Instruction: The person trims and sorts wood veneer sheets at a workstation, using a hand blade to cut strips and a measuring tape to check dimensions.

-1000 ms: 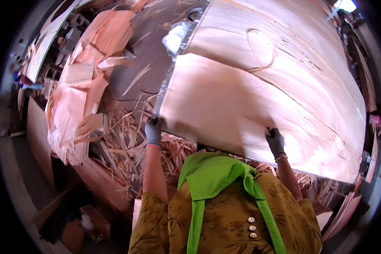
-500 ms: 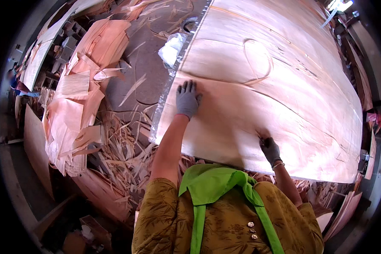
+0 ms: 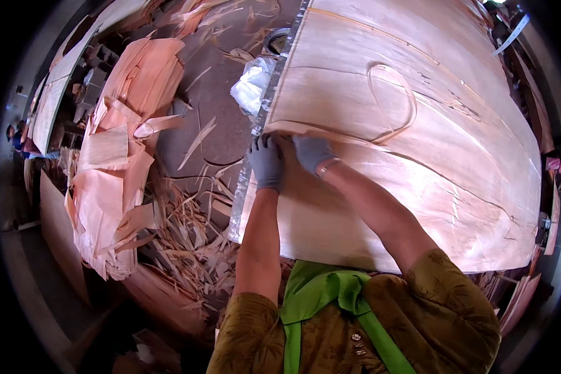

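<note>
A large pale wood veneer sheet (image 3: 349, 224) lies over a wide stack in front of me, its upper edge lifted slightly near my hands. My left hand (image 3: 266, 165), in a grey glove, rests at the sheet's left border with fingers stretched forward toward that raised edge. Close beside it, my right hand (image 3: 313, 153), also gloved, is closed at the same edge. Its fingertips are hidden in shadow, and whatever it holds cannot be made out. A thin looped veneer strip (image 3: 411, 112) lies on the sheet beyond my right hand.
A tall pile of reddish veneer pieces (image 3: 109, 187) stands to the left. Veneer scraps (image 3: 187, 218) litter the floor between it and the stack. A white plastic bag (image 3: 254, 84) and a dark round object (image 3: 276, 40) sit by the stack's left edge.
My right hand has swung up and left from the sheet's near right part to beside my left hand. My left hand has shifted slightly down and left. The veneer edge there is now raised.
</note>
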`<state>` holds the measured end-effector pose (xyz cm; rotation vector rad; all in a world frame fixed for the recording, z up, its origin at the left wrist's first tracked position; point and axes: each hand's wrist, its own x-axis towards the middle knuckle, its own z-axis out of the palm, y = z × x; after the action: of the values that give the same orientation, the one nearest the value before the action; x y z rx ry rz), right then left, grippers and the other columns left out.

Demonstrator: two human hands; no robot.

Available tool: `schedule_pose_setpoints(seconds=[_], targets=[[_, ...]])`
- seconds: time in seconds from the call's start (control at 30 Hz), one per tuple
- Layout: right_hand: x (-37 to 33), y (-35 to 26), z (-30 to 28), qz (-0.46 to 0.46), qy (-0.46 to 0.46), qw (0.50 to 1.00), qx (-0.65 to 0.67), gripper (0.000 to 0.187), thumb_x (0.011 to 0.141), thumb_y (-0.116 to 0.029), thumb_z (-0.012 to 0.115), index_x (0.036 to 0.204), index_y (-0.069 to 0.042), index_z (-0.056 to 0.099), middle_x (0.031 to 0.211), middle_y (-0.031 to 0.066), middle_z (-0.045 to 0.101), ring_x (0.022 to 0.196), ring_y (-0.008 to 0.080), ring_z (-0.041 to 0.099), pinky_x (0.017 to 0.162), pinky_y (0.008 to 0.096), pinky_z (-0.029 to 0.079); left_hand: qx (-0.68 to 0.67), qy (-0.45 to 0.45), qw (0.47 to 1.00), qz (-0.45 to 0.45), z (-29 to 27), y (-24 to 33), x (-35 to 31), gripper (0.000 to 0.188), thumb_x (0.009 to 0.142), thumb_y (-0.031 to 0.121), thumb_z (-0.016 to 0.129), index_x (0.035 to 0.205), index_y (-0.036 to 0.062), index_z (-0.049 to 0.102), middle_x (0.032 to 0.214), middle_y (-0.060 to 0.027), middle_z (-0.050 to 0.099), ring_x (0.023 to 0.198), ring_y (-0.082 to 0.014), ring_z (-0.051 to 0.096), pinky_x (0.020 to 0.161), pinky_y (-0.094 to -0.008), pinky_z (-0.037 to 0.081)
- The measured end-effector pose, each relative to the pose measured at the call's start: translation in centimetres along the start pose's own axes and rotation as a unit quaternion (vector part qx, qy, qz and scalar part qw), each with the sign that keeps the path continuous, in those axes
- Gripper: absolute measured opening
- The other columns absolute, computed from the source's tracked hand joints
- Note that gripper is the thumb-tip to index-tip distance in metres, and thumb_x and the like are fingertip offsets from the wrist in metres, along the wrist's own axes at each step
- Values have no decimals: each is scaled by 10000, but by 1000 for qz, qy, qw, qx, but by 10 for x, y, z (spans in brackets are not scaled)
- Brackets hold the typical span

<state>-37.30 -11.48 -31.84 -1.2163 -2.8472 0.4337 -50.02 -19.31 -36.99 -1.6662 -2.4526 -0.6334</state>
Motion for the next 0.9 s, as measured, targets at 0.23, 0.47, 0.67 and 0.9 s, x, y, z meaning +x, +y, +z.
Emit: schedule_pose_setpoints(seconds=[0.23,0.47,0.67,0.9], targets=[[71,-33,23,50,-51,995,74,318,826,-309,495,944,-94,698,945,168,668,872,298,656,756,412,507,-126,-5,991,-48,-1,14,8,291,862,213,507,1120,92,570,1094,-109,589,1002,-288,555,834,-412,454],[32,4,8,-27,-59,998,-18,230,804,-238,555,945,-135,705,931,84,687,858,253,658,597,452,509,38,43,997,43,7,11,6,285,842,222,552,1113,143,589,1062,-92,623,961,-290,590,770,-415,491],[-29,68,-10,-18,-55,998,-7,257,802,-264,569,986,-130,688,892,82,688,812,272,662,610,430,506,85,26,993,78,1,13,5,318,891,183,502,1200,152,566,1071,-111,607,959,-313,579,751,-440,487],[-131,175,-20,80,-102,992,2,271,881,-294,511,1127,-246,614,970,42,669,852,272,647,651,415,502,80,59,987,127,5,5,4,311,891,182,499,1190,137,574,1056,-144,606,932,-336,584,710,-442,497]])
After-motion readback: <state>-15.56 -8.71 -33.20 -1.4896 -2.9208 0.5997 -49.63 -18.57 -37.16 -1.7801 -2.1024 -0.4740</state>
